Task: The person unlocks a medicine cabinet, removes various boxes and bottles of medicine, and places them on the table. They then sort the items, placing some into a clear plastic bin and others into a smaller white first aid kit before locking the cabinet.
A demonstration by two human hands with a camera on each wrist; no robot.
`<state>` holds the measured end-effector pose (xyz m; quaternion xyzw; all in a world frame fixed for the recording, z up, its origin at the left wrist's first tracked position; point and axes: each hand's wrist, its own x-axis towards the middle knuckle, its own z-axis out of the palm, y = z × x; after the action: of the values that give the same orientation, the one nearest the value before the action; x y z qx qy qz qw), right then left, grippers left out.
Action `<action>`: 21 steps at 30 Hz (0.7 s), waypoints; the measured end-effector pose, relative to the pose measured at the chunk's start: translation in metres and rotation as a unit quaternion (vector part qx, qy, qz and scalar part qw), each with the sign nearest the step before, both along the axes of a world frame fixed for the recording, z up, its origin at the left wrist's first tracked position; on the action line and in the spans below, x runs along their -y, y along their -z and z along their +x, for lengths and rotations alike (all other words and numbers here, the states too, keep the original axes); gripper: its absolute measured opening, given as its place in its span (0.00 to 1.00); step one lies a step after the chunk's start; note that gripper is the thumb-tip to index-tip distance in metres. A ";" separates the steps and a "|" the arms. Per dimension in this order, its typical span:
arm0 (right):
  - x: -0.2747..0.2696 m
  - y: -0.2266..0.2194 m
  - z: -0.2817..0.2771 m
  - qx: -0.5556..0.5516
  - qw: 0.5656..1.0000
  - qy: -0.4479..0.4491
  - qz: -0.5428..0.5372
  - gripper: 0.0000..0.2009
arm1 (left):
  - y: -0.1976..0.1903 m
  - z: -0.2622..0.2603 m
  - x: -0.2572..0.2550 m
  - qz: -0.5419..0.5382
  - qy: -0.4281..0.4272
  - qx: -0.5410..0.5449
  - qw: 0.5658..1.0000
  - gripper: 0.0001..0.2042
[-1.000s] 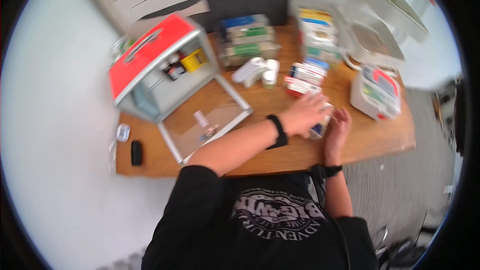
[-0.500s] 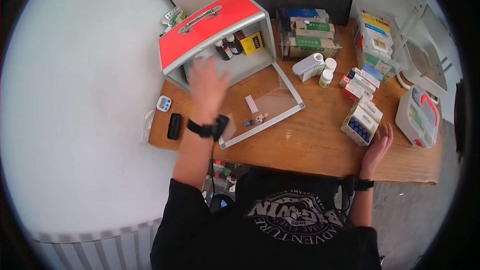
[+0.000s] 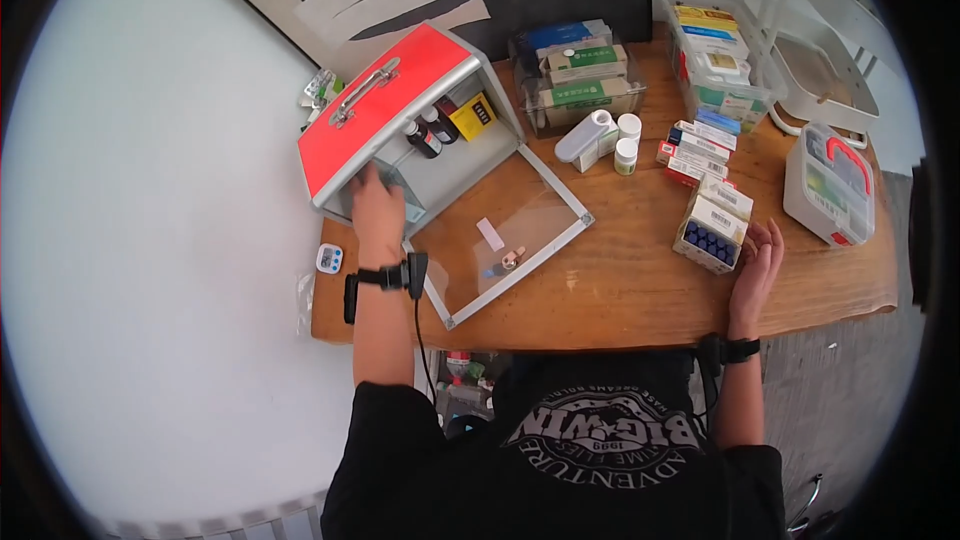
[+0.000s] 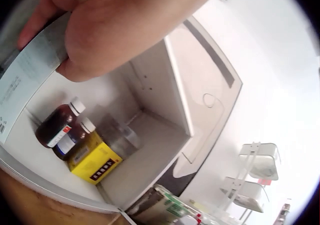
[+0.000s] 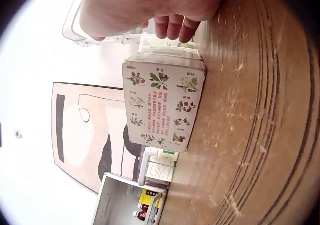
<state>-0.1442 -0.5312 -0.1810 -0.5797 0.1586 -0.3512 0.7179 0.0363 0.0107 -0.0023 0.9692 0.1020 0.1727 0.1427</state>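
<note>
My left hand [image 3: 378,205] is inside the left end of the red-topped case [image 3: 365,105]. It pinches a pale blue-grey box [image 4: 30,80] there, with fingers on one side and the thumb on the other. Dark brown bottles [image 4: 59,125] with white caps stand beside a yellow box [image 4: 95,162] deeper in the case. On the table at right, my right hand [image 3: 760,275] lies with relaxed fingers next to a carton of blue-capped vials [image 3: 712,230]. The right wrist view shows a carton face with printed plants [image 5: 162,105], just beyond that hand.
The case's clear door [image 3: 455,270] lies folded down toward me, with small items on it. Behind stand a bin of green-and-white boxes [image 3: 580,105], white bottles [image 3: 626,155] and a second bin [image 3: 715,90]. A white kit with a red handle [image 3: 830,190] stands at right.
My left hand has left the cartons at right, crossed to the case and gone inside onto the pale box. My right hand stays beside the vial carton.
</note>
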 end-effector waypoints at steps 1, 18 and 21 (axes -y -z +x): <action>-0.003 -0.006 -0.002 -0.005 1.000 -0.009 -0.014 0.24 | -0.002 -0.013 0.001 0.052 0.033 0.032 0.998 0.31; -0.015 -0.028 -0.003 -0.003 0.997 -0.046 -0.058 0.23 | -0.008 -0.087 0.241 -0.120 0.468 0.016 0.876 0.24; -0.013 -0.024 -0.003 -0.014 0.998 -0.041 -0.044 0.23 | 0.038 -0.069 0.283 -0.054 0.460 0.069 0.884 0.26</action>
<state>-0.1475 -0.5182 -0.1566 -0.6219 0.1296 -0.3201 0.7028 -0.0328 -0.2721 -0.0405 0.8838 -0.3564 0.1479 0.2645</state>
